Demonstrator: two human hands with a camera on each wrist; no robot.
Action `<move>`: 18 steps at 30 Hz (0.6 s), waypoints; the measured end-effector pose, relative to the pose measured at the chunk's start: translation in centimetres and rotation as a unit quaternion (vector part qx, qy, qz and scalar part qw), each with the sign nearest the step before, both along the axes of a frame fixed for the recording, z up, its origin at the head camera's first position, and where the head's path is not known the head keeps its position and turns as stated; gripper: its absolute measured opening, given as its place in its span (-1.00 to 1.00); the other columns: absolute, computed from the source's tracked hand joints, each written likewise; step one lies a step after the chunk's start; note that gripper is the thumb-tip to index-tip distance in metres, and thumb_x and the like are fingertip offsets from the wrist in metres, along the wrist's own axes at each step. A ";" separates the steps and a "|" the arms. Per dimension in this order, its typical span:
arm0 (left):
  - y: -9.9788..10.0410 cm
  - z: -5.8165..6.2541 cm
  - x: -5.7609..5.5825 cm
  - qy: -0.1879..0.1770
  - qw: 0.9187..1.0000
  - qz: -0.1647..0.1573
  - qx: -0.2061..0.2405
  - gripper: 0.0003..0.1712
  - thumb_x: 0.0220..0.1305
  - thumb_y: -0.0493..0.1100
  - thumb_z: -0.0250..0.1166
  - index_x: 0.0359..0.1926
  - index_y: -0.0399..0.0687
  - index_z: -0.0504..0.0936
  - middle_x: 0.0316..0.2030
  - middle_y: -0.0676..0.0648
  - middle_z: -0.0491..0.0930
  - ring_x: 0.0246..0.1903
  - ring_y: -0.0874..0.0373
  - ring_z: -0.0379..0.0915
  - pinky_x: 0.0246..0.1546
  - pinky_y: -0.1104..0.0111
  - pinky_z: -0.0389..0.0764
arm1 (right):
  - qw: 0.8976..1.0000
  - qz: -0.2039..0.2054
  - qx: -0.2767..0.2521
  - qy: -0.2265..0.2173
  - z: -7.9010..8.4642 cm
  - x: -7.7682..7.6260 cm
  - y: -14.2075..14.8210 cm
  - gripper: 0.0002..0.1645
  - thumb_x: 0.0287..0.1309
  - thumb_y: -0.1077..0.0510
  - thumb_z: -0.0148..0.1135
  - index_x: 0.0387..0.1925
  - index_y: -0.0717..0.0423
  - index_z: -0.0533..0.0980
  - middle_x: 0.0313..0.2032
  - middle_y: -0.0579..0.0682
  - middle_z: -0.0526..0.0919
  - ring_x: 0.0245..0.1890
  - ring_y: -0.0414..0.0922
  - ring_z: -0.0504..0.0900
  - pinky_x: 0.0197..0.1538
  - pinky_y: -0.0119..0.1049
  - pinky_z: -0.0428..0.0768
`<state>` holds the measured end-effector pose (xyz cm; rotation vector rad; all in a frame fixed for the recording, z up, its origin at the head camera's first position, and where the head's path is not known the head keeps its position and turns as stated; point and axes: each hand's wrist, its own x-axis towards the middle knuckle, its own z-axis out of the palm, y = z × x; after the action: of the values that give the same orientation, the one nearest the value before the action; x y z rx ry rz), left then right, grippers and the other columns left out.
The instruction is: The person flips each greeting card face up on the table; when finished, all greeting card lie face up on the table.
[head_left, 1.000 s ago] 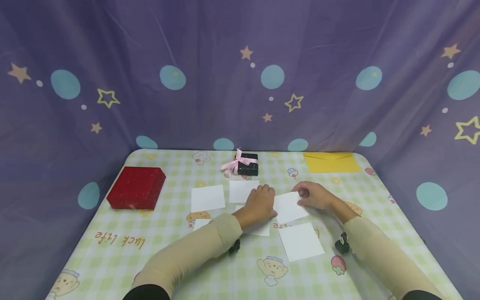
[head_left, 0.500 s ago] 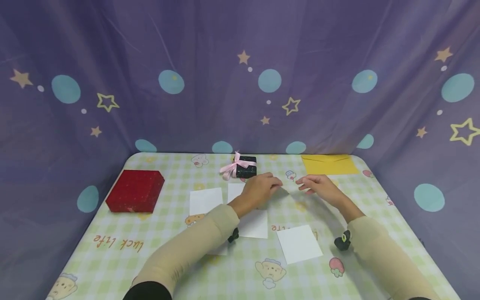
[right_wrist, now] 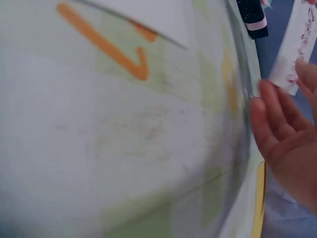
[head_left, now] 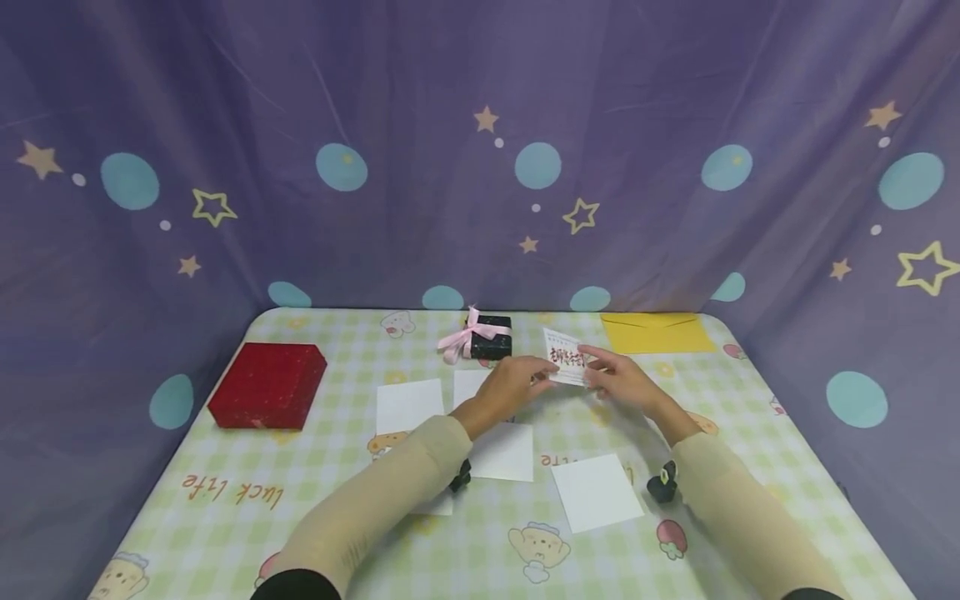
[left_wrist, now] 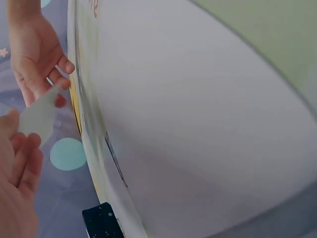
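Observation:
Raised over the back middle of the table, a white square card [head_left: 562, 354] shows red handwritten-looking characters on the side facing the head camera. My left hand [head_left: 519, 382] pinches its lower left corner. From the other side my right hand [head_left: 621, 379] grips its right edge between thumb and fingers. The left wrist view shows the card's pale side [left_wrist: 39, 119] spanning the two hands. In the right wrist view the red writing is visible on the card [right_wrist: 296, 44] by the right thumb. Several blank-faced white cards, including a front right one [head_left: 597, 493], lie on the table.
A red box [head_left: 266, 383] stands at the left. At the back are a small black box [head_left: 491, 337] with a pink ribbon bow and a yellow envelope [head_left: 656, 333]. One white card [head_left: 435, 504] is partly hidden beneath the left forearm. A purple curtain [head_left: 420, 242] hangs behind the table.
The card between my hands has come up off the table and been turned over, from blank side to written side. The right hand let go midway and now grips it again.

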<state>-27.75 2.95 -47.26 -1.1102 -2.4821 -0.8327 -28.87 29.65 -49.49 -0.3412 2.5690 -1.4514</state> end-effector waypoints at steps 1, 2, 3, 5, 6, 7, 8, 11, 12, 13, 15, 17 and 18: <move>0.0 0.0 0.0 -0.004 1.000 -0.002 0.002 -0.69 0.20 -0.14 0.49 -0.02 -0.04 0.76 -0.16 -0.01 0.81 -0.26 0.23 0.76 -0.17 0.45 0.69 | 1.000 -0.007 -0.002 0.007 0.0 0.0 0.1 -0.35 0.42 0.14 0.21 0.48 0.05 0.33 -0.01 0.31 0.64 -0.23 -0.01 0.70 -0.24 -0.24 0.70; -0.1 0.0 0.0 -0.008 1.000 -0.004 0.001 -0.69 0.20 -0.15 0.49 -0.01 -0.05 0.75 -0.15 -0.03 0.81 -0.26 0.22 0.76 -0.18 0.44 0.70 | 1.000 -0.018 -0.005 0.016 0.0 -0.1 0.2 -0.35 0.40 0.15 0.24 0.46 0.06 0.36 -0.03 0.29 0.64 -0.25 -0.01 0.70 -0.25 -0.25 0.70; -0.1 -0.1 -0.1 -0.012 1.000 -0.003 -0.002 -0.67 0.21 -0.16 0.48 0.00 -0.06 0.75 -0.15 -0.03 0.81 -0.26 0.22 0.76 -0.19 0.44 0.70 | 0.999 -0.025 -0.004 0.025 0.0 -0.1 0.3 -0.36 0.38 0.17 0.26 0.45 0.08 0.37 -0.05 0.29 0.63 -0.26 0.00 0.70 -0.26 -0.25 0.70; -0.1 -0.1 -0.2 -0.018 1.000 0.002 -0.016 -0.64 0.22 -0.16 0.47 0.04 -0.08 0.73 -0.12 -0.05 0.80 -0.24 0.19 0.77 -0.18 0.41 0.72 | 0.999 -0.035 0.001 0.039 0.2 -0.2 0.3 -0.36 0.36 0.18 0.28 0.42 0.11 0.40 -0.08 0.30 0.63 -0.27 -0.01 0.68 -0.27 -0.26 0.69; -0.2 -0.2 -0.3 -0.022 0.999 0.007 -0.027 -0.63 0.23 -0.15 0.46 0.07 -0.08 0.73 -0.10 -0.06 0.80 -0.22 0.18 0.78 -0.16 0.39 0.72 | 0.998 -0.039 0.004 0.042 0.2 -0.2 0.3 -0.37 0.35 0.18 0.29 0.41 0.11 0.41 -0.09 0.29 0.63 -0.27 -0.02 0.67 -0.27 -0.27 0.69; -0.2 -0.2 -0.3 -0.026 0.999 0.013 -0.040 -0.62 0.25 -0.15 0.45 0.09 -0.07 0.72 -0.09 -0.06 0.80 -0.20 0.16 0.78 -0.14 0.37 0.72 | 0.998 -0.040 0.011 0.042 0.3 -0.2 0.3 -0.37 0.34 0.17 0.30 0.41 0.11 0.42 -0.10 0.28 0.64 -0.28 -0.04 0.66 -0.27 -0.29 0.68; -0.2 -0.3 -0.4 -0.031 0.998 0.020 -0.052 -0.61 0.27 -0.14 0.44 0.11 -0.07 0.72 -0.08 -0.06 0.79 -0.19 0.14 0.78 -0.13 0.35 0.73 | 0.998 -0.040 0.020 0.044 0.3 -0.3 0.3 -0.38 0.33 0.17 0.31 0.40 0.12 0.43 -0.11 0.26 0.64 -0.28 -0.06 0.65 -0.25 -0.30 0.67; -0.3 -0.4 -0.4 -0.051 0.993 0.042 -0.097 -0.64 0.32 -0.09 0.39 0.11 -0.02 0.73 -0.08 -0.06 0.79 -0.14 0.09 0.77 -0.10 0.29 0.72 | 0.995 -0.031 0.074 0.058 0.3 -0.3 0.1 -0.39 0.32 0.15 0.32 0.37 0.14 0.46 -0.14 0.20 0.67 -0.25 -0.12 0.64 -0.14 -0.31 0.63; -0.3 -0.5 -0.4 -0.057 0.990 0.045 -0.118 -0.68 0.35 -0.07 0.37 0.08 0.00 0.75 -0.10 -0.04 0.80 -0.15 0.08 0.77 -0.11 0.28 0.72 | 0.994 -0.027 0.091 0.060 0.3 -0.3 0.1 -0.39 0.32 0.14 0.32 0.36 0.14 0.47 -0.15 0.18 0.68 -0.23 -0.12 0.64 -0.10 -0.29 0.61; -0.3 -0.5 -0.4 -0.061 0.988 0.047 -0.136 -0.72 0.37 -0.06 0.35 0.04 0.02 0.76 -0.12 -0.03 0.80 -0.16 0.07 0.76 -0.13 0.27 0.71 | 0.992 -0.023 0.110 0.063 0.2 -0.3 0.0 -0.40 0.31 0.13 0.32 0.35 0.14 0.48 -0.15 0.16 0.69 -0.22 -0.13 0.63 -0.06 -0.27 0.59; -0.3 -0.5 -0.4 -0.063 0.983 0.044 -0.169 -0.81 0.40 -0.03 0.31 -0.09 0.05 0.77 -0.18 0.00 0.81 -0.19 0.07 0.75 -0.17 0.26 0.69 | 0.988 -0.008 0.138 0.067 0.1 -0.2 0.0 -0.41 0.31 0.11 0.32 0.33 0.16 0.49 -0.18 0.11 0.70 -0.21 -0.13 0.61 -0.03 -0.24 0.57; -0.2 -0.7 -0.5 -0.059 0.979 0.037 -0.194 -0.85 0.42 -0.02 0.29 -0.20 0.08 0.74 -0.24 0.03 0.79 -0.22 0.09 0.73 -0.22 0.28 0.66 | 0.987 0.005 0.149 0.066 -0.1 -0.2 0.1 -0.43 0.31 0.11 0.32 0.31 0.17 0.51 -0.21 0.07 0.70 -0.25 -0.14 0.59 -0.06 -0.23 0.56; -0.2 -0.8 -0.6 -0.057 0.977 0.034 -0.202 -0.84 0.43 -0.02 0.28 -0.21 0.08 0.74 -0.23 0.03 0.79 -0.22 0.09 0.72 -0.22 0.28 0.66 | 0.986 0.012 0.153 0.066 -0.2 -0.2 0.1 -0.43 0.31 0.11 0.31 0.31 0.19 0.51 -0.23 0.05 0.69 -0.26 -0.15 0.57 -0.08 -0.24 0.55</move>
<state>-28.32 2.74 -48.01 -1.1156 -2.8517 -0.3866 -29.04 29.77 -49.70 -0.4316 2.8269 -1.0325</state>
